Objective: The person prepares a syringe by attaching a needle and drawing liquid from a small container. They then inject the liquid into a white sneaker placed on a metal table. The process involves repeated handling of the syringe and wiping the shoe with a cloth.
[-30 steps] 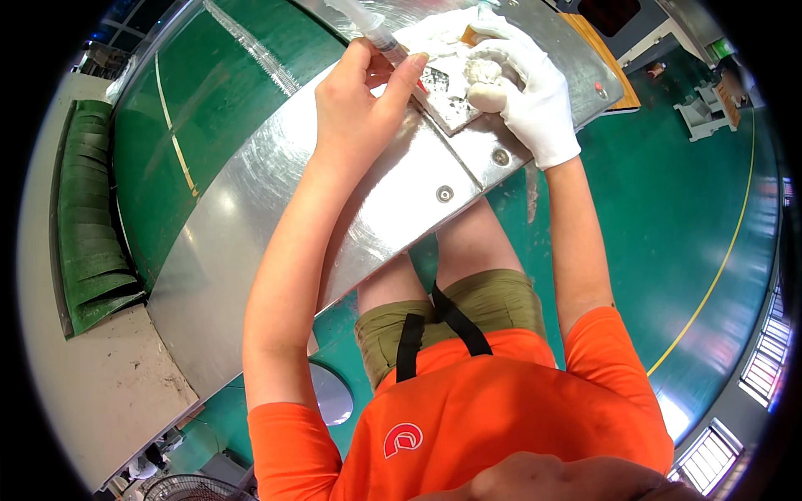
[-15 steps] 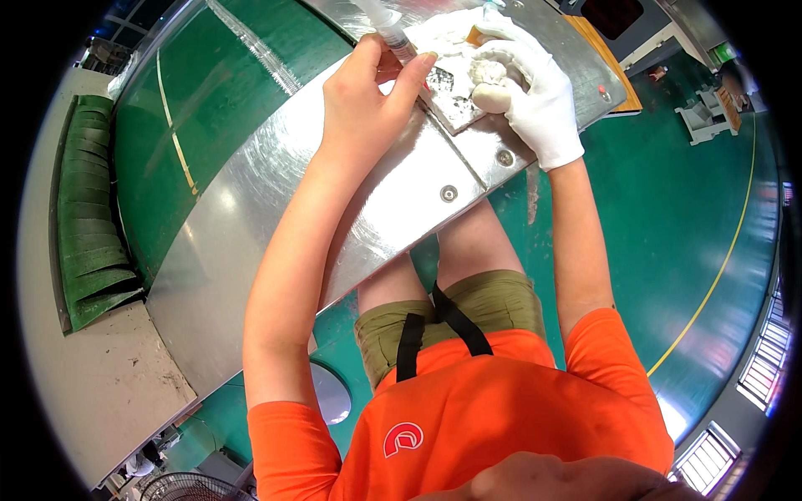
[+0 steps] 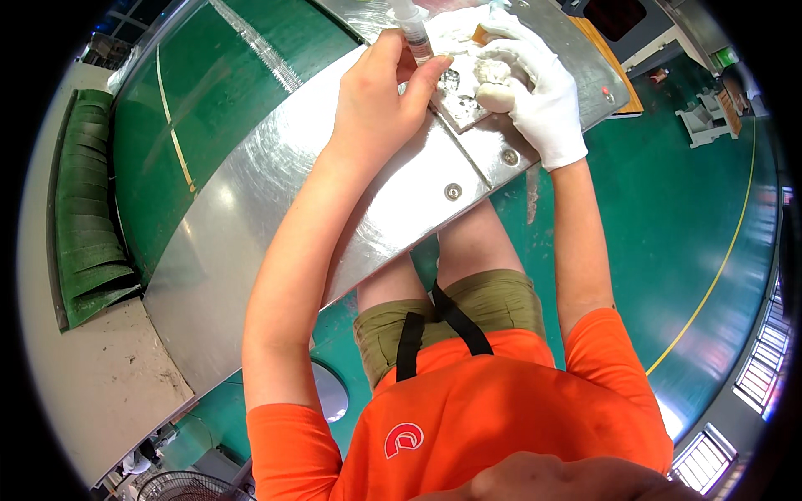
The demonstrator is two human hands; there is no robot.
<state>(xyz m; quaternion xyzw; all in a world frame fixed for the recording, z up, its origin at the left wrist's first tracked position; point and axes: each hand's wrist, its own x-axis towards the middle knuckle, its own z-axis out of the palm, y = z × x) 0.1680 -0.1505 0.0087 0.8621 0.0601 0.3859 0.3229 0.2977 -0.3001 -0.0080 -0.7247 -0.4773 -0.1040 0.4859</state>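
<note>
My bare left hand point(image 3: 380, 96) is closed around a clear plastic syringe point(image 3: 415, 35), which it holds upright and slightly tilted over the metal table. Its lower tip is hidden by my fingers. Just right of it lies a small flat plate point(image 3: 462, 111) with dark smudges, near a seam in the table. My right hand point(image 3: 543, 100) wears a white glove with soiled fingertips. Its fingers curl together beside the plate; whatever they hold is hard to tell from the glove. A crumpled white cloth point(image 3: 455, 27) lies behind both hands.
The shiny metal table point(image 3: 251, 242) has bolts point(image 3: 453, 192) near its front edge. A wooden board point(image 3: 603, 50) sticks out at its right end. At far left is a green slatted strip point(image 3: 90, 209). A fan point(image 3: 188, 487) stands at lower left, and a grey rack point(image 3: 710, 121) at far right.
My left hand and the syringe have shifted a little to the right, toward my gloved hand. My right hand has moved only slightly.
</note>
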